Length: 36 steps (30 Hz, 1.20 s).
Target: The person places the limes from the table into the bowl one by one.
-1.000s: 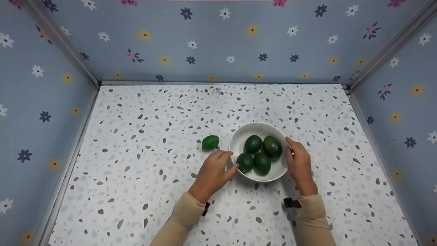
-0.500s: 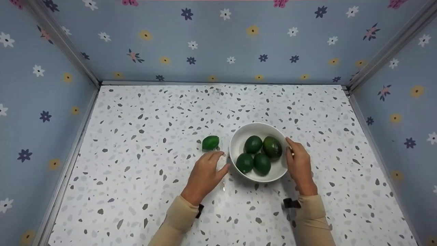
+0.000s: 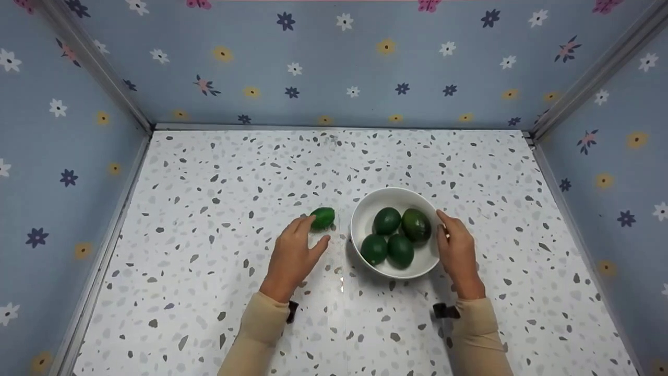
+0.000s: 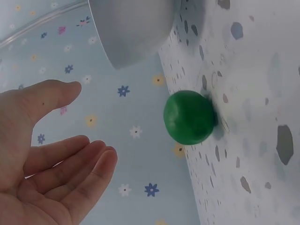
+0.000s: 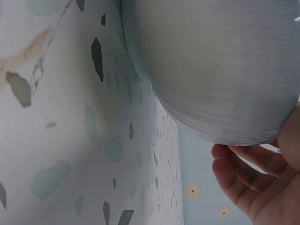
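Observation:
A bright green lime (image 3: 324, 218) lies on the speckled table, left of a white bowl (image 3: 392, 196). My left hand (image 3: 292, 251) is just beside the lime, its fingers overlapping the fruit's left end in the head view. In the left wrist view a gap shows between the lime (image 4: 188, 117) and the spread thumb and loosely bent fingers of the left hand (image 4: 65, 173). Several dark green, avocado-like fruits (image 3: 387, 221) sit inside the bowl. Against the bowl's right side rests my right hand (image 3: 458, 250); its fingertips touch the outer wall in the right wrist view.
Blue flowered panels (image 3: 339, 68) enclose the table (image 3: 235, 172) at the back and both sides. Metal strips (image 3: 99, 68) run along the corners. A black strap piece (image 3: 446, 310) sticks out at the right sleeve (image 3: 477, 324).
My left hand has left the bowl's left rim and moved left to the lime. The right hand stays at the bowl, and the bowl and fruits keep their places.

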Each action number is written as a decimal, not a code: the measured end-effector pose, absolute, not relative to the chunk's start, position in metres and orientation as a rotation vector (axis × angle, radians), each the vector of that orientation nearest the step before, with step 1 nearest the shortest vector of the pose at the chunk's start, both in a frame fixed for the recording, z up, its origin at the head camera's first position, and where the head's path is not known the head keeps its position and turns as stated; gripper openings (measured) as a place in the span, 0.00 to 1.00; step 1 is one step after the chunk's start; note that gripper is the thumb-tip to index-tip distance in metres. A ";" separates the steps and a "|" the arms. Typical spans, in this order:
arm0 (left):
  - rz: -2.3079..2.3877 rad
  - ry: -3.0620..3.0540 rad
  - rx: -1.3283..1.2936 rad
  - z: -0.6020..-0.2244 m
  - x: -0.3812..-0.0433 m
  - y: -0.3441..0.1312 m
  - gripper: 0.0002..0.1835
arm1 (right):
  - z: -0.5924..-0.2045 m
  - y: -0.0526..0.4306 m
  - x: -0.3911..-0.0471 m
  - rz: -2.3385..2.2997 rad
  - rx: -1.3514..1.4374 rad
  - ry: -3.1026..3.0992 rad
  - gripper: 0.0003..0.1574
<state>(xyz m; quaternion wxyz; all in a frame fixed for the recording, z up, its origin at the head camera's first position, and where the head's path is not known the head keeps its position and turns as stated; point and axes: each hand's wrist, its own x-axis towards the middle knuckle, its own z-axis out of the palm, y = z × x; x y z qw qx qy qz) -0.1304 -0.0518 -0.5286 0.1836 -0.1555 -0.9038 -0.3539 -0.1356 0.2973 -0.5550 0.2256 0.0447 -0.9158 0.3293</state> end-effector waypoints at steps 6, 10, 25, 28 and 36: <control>-1.031 -2.579 -0.401 -0.536 -0.143 -0.056 0.25 | -0.556 0.298 -0.138 0.910 0.127 -2.526 0.22; -1.058 -2.611 -0.365 -0.542 -0.152 -0.056 0.26 | -0.556 0.299 -0.138 0.911 0.132 -2.525 0.22; -1.179 -2.827 -0.224 -0.567 -0.178 -0.051 0.31 | -0.555 0.299 -0.140 0.920 0.104 -2.532 0.22; -1.196 -2.852 -0.190 -0.572 -0.178 -0.050 0.31 | -0.556 0.299 -0.139 0.919 0.110 -2.532 0.22; -1.239 -2.856 -0.143 -0.577 -0.178 -0.047 0.30 | -0.556 0.299 -0.136 0.918 0.127 -2.530 0.23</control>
